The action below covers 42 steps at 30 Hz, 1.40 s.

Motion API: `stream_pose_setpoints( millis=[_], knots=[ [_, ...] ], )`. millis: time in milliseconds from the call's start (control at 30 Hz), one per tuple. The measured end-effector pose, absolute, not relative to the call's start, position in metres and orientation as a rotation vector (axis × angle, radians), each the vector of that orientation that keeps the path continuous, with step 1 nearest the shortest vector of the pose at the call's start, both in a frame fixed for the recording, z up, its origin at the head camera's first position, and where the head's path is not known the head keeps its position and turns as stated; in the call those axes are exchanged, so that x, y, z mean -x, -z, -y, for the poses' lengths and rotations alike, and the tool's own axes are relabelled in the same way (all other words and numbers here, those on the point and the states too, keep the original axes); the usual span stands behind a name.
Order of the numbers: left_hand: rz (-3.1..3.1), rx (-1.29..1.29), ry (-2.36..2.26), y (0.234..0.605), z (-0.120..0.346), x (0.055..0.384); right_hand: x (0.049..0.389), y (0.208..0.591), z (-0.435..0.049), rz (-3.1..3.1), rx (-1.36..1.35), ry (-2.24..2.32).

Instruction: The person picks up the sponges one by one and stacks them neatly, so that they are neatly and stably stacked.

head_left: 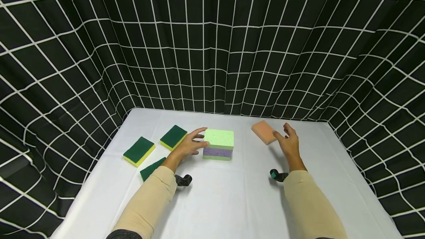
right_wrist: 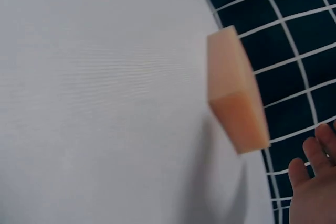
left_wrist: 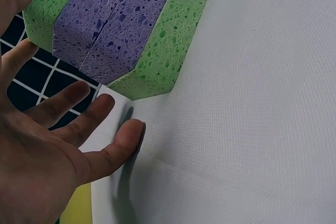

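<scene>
A neat stack of sponges (head_left: 217, 152) stands mid-table, light green at top and bottom with two purple layers between. My left hand (head_left: 189, 145) is at the stack's left end, thumb and forefinger at the top green sponge (left_wrist: 50, 3). In the left wrist view its other fingers spread loosely below, holding nothing. An orange sponge (head_left: 264, 132) lies flat toward the back right, seen end-on in the right wrist view. Just right of it hovers my right hand (head_left: 288, 144), its fingers loosely bent and apart with nothing in them; only part of this hand (right_wrist: 315, 187) shows in the right wrist view.
On the left of the white table (head_left: 239, 202) lie three green-and-yellow scouring sponges: one far left (head_left: 139, 151), one behind my left hand (head_left: 173, 137), one partly under my left forearm (head_left: 152, 169). A black curtain with white grid lines (head_left: 212, 47) encloses the back and sides.
</scene>
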State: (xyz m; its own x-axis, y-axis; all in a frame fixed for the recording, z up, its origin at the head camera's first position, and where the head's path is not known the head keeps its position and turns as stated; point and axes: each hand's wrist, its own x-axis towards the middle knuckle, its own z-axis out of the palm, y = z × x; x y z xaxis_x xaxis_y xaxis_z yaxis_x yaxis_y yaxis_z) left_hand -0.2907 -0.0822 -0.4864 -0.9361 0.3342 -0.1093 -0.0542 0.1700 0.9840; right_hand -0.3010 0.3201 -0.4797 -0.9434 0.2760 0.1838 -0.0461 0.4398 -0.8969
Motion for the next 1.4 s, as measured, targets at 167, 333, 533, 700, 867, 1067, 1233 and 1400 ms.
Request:
stream_pose_setpoints(
  millis=[167,333,533,700,867,1067,1233,1400],
  knots=[
    [-2.148,-0.293,-1.833,0.486,0.082,0.29,0.302,0.492,-0.319,2.473,0.215,-1.53],
    [-2.157,-0.293,-1.835,0.485,0.083,0.288,0.303,0.5,-0.317,2.532,0.251,-1.545],
    [-2.162,-0.281,-1.84,0.485,0.084,0.289,0.307,0.504,-0.314,2.565,0.283,-1.564],
    [-2.123,-0.279,-1.849,0.482,0.084,0.287,0.307,0.508,-0.315,2.675,0.322,-1.494],
    [-2.122,-0.271,-1.851,0.482,0.083,0.288,0.308,0.511,-0.314,2.766,0.321,-1.387],
    [-2.124,-0.268,-1.852,0.485,0.083,0.289,0.309,0.51,-0.309,2.808,0.3,-1.252],
    [-2.106,-0.268,-1.857,0.486,0.082,0.29,0.307,0.511,-0.309,2.787,0.36,-1.199],
    [-2.12,-0.278,-1.85,0.486,0.083,0.29,0.305,0.512,-0.311,2.689,0.407,-1.263]
  ],
)
